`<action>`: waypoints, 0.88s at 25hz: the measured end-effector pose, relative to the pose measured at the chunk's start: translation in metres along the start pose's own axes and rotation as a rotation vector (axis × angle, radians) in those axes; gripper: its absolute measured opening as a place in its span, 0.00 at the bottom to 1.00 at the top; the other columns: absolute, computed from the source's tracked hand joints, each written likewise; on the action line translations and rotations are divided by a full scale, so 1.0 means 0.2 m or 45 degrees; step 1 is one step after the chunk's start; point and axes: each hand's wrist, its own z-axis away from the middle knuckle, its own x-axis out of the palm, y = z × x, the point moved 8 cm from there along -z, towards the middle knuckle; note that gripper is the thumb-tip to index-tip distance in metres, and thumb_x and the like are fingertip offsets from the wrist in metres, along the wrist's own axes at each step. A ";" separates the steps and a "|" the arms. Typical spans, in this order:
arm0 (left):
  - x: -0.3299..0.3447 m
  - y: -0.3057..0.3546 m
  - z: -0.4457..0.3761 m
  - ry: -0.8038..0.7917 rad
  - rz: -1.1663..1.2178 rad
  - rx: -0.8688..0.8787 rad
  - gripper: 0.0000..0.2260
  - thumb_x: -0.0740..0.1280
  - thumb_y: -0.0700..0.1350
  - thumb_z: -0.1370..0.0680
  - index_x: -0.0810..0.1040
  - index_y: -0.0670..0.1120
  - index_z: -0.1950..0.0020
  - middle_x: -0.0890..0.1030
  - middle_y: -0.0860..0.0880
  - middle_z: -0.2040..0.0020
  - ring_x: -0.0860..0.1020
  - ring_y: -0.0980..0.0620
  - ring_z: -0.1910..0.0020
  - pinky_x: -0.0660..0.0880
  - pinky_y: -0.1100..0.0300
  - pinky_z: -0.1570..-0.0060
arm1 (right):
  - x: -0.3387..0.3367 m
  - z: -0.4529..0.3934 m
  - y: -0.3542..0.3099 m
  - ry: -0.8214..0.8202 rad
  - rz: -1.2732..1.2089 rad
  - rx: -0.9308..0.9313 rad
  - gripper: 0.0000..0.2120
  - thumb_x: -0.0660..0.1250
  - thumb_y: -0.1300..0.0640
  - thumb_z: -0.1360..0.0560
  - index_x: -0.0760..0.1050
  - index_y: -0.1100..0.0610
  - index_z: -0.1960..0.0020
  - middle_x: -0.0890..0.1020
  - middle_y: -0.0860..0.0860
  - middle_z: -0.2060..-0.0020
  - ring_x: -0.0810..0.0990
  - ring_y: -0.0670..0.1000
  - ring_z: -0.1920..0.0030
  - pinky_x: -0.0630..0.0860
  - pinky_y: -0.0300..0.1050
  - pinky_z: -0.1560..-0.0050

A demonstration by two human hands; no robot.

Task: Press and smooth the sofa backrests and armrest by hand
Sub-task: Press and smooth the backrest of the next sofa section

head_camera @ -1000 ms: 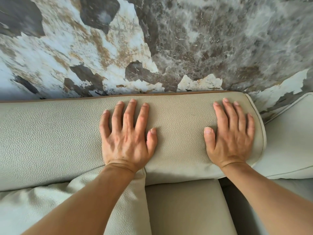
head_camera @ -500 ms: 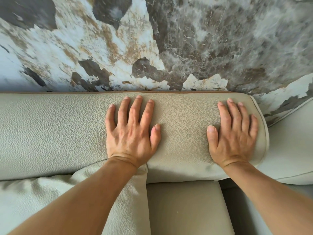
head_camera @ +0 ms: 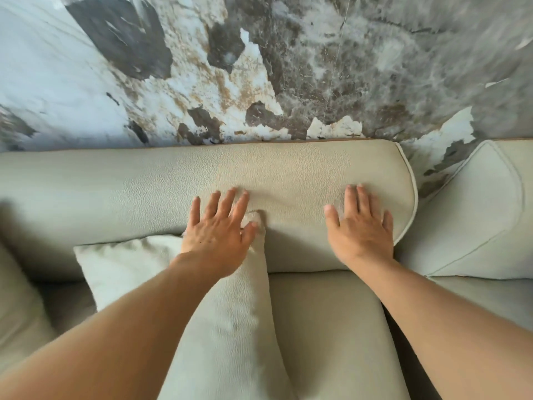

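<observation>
We see the left hand [head_camera: 219, 232] and right hand [head_camera: 360, 229] spread flat, fingers apart, palms on the pebbled beige backrest [head_camera: 288, 174] at centre. A soft square cushion [head_camera: 230, 313] lies at six o'clock of the left hand, touching it.

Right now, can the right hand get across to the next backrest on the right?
Probably yes. The right hand lies flat at the end of this backrest, and the neighbouring backrest sits just beyond the piped edge with nothing between them.
</observation>
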 end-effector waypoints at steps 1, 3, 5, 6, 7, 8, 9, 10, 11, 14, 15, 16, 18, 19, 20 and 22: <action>-0.02 -0.05 0.07 -0.011 -0.038 -0.025 0.28 0.40 0.61 0.21 0.40 0.54 0.22 0.42 0.52 0.20 0.40 0.48 0.22 0.35 0.44 0.26 | 0.00 0.06 -0.02 -0.037 0.000 0.009 0.32 0.43 0.39 0.21 0.44 0.52 0.22 0.45 0.49 0.21 0.45 0.52 0.22 0.43 0.58 0.25; -0.09 -0.13 0.20 0.003 -0.088 -0.049 0.28 0.40 0.61 0.21 0.40 0.54 0.22 0.43 0.51 0.20 0.41 0.47 0.22 0.36 0.44 0.26 | -0.02 0.18 -0.08 -0.081 0.003 0.007 0.32 0.43 0.39 0.21 0.44 0.52 0.22 0.45 0.50 0.21 0.44 0.52 0.22 0.42 0.58 0.25; -0.16 -0.22 0.33 0.037 -0.101 -0.064 0.28 0.41 0.60 0.21 0.42 0.54 0.22 0.43 0.51 0.20 0.41 0.47 0.22 0.37 0.44 0.25 | -0.05 0.29 -0.18 -0.091 0.006 -0.017 0.32 0.42 0.38 0.21 0.42 0.52 0.22 0.45 0.50 0.21 0.43 0.52 0.22 0.41 0.58 0.25; -0.20 -0.28 0.39 0.050 -0.101 -0.076 0.28 0.41 0.60 0.21 0.42 0.54 0.22 0.44 0.51 0.20 0.42 0.47 0.22 0.37 0.44 0.25 | -0.08 0.34 -0.24 -0.087 0.010 -0.033 0.32 0.42 0.38 0.21 0.42 0.52 0.22 0.45 0.50 0.21 0.43 0.52 0.22 0.41 0.58 0.25; -0.23 -0.33 0.44 0.058 -0.102 -0.089 0.28 0.41 0.60 0.21 0.42 0.54 0.22 0.44 0.51 0.20 0.42 0.47 0.22 0.37 0.44 0.25 | -0.10 0.38 -0.30 -0.084 0.016 -0.047 0.32 0.42 0.38 0.22 0.42 0.51 0.22 0.45 0.50 0.21 0.43 0.52 0.22 0.41 0.58 0.25; -0.26 -0.38 0.49 0.066 -0.109 -0.104 0.28 0.41 0.60 0.21 0.42 0.54 0.22 0.43 0.51 0.20 0.42 0.47 0.22 0.38 0.44 0.25 | -0.11 0.42 -0.36 -0.083 0.025 -0.062 0.32 0.42 0.38 0.22 0.42 0.51 0.22 0.45 0.50 0.21 0.43 0.53 0.22 0.40 0.58 0.25; -0.29 -0.45 0.55 0.078 -0.120 -0.120 0.28 0.41 0.60 0.21 0.41 0.54 0.22 0.43 0.51 0.20 0.42 0.47 0.22 0.38 0.44 0.25 | -0.13 0.47 -0.44 -0.087 0.033 -0.082 0.32 0.42 0.38 0.22 0.42 0.51 0.22 0.44 0.50 0.21 0.43 0.53 0.22 0.40 0.58 0.25; -0.33 -0.53 0.62 0.092 -0.129 -0.138 0.28 0.41 0.60 0.21 0.41 0.54 0.22 0.43 0.51 0.20 0.42 0.47 0.22 0.38 0.44 0.25 | -0.14 0.53 -0.52 -0.088 0.034 -0.104 0.33 0.42 0.38 0.22 0.42 0.51 0.22 0.44 0.50 0.21 0.43 0.53 0.22 0.40 0.58 0.25; -0.36 -0.62 0.69 0.105 -0.137 -0.158 0.28 0.41 0.61 0.21 0.41 0.54 0.22 0.43 0.51 0.20 0.42 0.47 0.22 0.38 0.43 0.25 | -0.15 0.58 -0.61 -0.087 0.034 -0.129 0.33 0.42 0.38 0.22 0.42 0.51 0.22 0.44 0.50 0.21 0.43 0.53 0.22 0.40 0.59 0.25; -0.44 -0.89 0.91 0.149 -0.132 -0.231 0.28 0.41 0.61 0.21 0.41 0.54 0.22 0.44 0.51 0.20 0.42 0.48 0.22 0.38 0.43 0.25 | -0.19 0.76 -0.90 -0.068 0.057 -0.213 0.32 0.42 0.38 0.21 0.43 0.51 0.22 0.44 0.50 0.21 0.43 0.53 0.22 0.40 0.59 0.25; -0.46 -0.97 0.97 0.161 -0.127 -0.248 0.28 0.41 0.61 0.21 0.42 0.54 0.22 0.45 0.51 0.20 0.42 0.48 0.22 0.38 0.43 0.25 | -0.20 0.82 -0.99 -0.056 0.071 -0.230 0.32 0.42 0.38 0.21 0.43 0.52 0.22 0.45 0.50 0.21 0.44 0.53 0.22 0.41 0.59 0.25; -0.48 -1.05 1.04 0.172 -0.123 -0.262 0.29 0.41 0.61 0.22 0.42 0.54 0.22 0.45 0.51 0.20 0.42 0.48 0.22 0.38 0.43 0.25 | -0.21 0.87 -1.08 -0.044 0.087 -0.245 0.32 0.43 0.38 0.21 0.43 0.52 0.22 0.45 0.50 0.21 0.44 0.53 0.22 0.41 0.59 0.25; -0.52 -1.27 1.22 0.194 -0.110 -0.291 0.28 0.42 0.60 0.21 0.43 0.54 0.22 0.46 0.51 0.20 0.42 0.47 0.22 0.38 0.44 0.25 | -0.21 1.04 -1.30 -0.033 0.110 -0.287 0.32 0.44 0.38 0.21 0.44 0.51 0.22 0.46 0.50 0.21 0.45 0.53 0.22 0.41 0.58 0.25; -0.54 -1.39 1.33 0.199 -0.106 -0.306 0.28 0.43 0.60 0.21 0.44 0.54 0.22 0.46 0.51 0.20 0.42 0.47 0.22 0.38 0.44 0.25 | -0.20 1.13 -1.42 -0.033 0.108 -0.309 0.32 0.44 0.38 0.21 0.45 0.51 0.22 0.45 0.50 0.21 0.44 0.52 0.22 0.40 0.58 0.26; -0.56 -1.51 1.43 0.204 -0.109 -0.320 0.28 0.43 0.60 0.21 0.44 0.53 0.22 0.46 0.50 0.20 0.42 0.47 0.22 0.38 0.43 0.25 | -0.20 1.23 -1.53 -0.030 0.102 -0.329 0.32 0.44 0.38 0.21 0.45 0.51 0.22 0.45 0.49 0.21 0.44 0.52 0.22 0.39 0.58 0.26; -0.60 -1.77 1.64 0.220 -0.133 -0.349 0.28 0.43 0.60 0.21 0.44 0.53 0.22 0.46 0.50 0.20 0.42 0.47 0.22 0.38 0.43 0.25 | -0.19 1.42 -1.78 -0.008 0.082 -0.364 0.32 0.44 0.38 0.21 0.45 0.51 0.22 0.44 0.49 0.21 0.43 0.52 0.22 0.39 0.58 0.26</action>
